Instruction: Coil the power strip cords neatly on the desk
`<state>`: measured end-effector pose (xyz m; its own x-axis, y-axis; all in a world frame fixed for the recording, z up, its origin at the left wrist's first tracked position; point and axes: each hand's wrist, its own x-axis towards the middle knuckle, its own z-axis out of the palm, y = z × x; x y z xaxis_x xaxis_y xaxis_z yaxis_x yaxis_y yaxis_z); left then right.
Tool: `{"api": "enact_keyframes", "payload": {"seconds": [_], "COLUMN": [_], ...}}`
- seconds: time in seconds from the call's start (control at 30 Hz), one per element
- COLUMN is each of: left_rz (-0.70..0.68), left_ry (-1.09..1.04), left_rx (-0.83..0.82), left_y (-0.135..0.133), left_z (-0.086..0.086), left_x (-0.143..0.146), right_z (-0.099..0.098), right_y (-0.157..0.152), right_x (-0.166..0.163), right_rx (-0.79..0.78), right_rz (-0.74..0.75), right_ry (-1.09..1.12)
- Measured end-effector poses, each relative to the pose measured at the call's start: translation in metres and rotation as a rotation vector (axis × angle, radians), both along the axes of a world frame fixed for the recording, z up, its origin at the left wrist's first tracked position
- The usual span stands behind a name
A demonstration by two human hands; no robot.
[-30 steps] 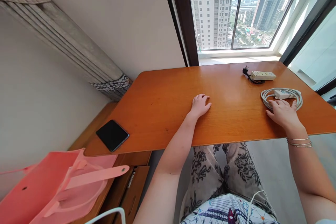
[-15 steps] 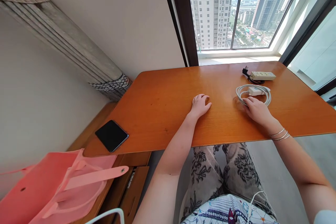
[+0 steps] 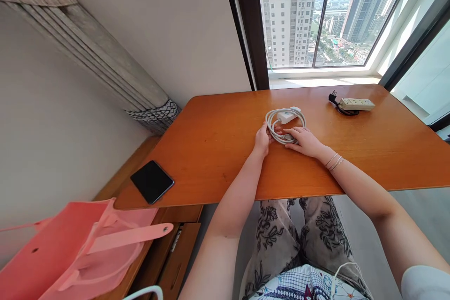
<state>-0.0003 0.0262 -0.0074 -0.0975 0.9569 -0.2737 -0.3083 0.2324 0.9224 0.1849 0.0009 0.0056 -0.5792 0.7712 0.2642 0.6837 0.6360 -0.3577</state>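
Leftward along the table (image 3: 211, 150), away from the strip (image 3: 357, 104), the cable (image 3: 285, 116) has moved, so I now have it two-handed, left hand (image 3: 262, 140) gripping its left edge, right hand (image 3: 304, 142) its near-right side.

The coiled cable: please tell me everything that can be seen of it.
The cable is pale grey, smooth and plastic-looking, wound in several loose turns into a ring. A white box shows within its far part. The left hand holds its left side, the right hand its near side. It is over the table, but contact there is unclear.
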Motion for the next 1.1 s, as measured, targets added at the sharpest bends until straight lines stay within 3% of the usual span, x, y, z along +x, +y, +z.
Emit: {"api": "enact_keyframes", "payload": {"seconds": [0.43,0.6,0.8,0.93,1.1], "left_rz": [-0.090,-0.030,-0.050,0.004,0.118], "left_ry": [0.091,0.171,0.215,0.401,0.592], "left_rx": [0.102,0.120,0.178,0.264,0.415], "left_y": [-0.003,-0.001,0.003,0.005,0.002], "left_z": [-0.001,-0.007,-0.015,-0.020,-0.021], "left_x": [-0.005,-0.003,-0.003,-0.004,-0.006], "right_z": [-0.011,-0.019,-0.023,-0.021,-0.022], "right_y": [-0.001,0.000,-0.001,-0.003,-0.003], "right_x": [0.001,0.001,0.000,0.000,-0.001], "right_rx": [-0.074,0.052,0.219,0.221,0.100], "right_rz": [-0.172,-0.156,-0.124,-0.101,-0.100], "right_ry": [0.137,0.244,0.336,0.403,0.421]}}
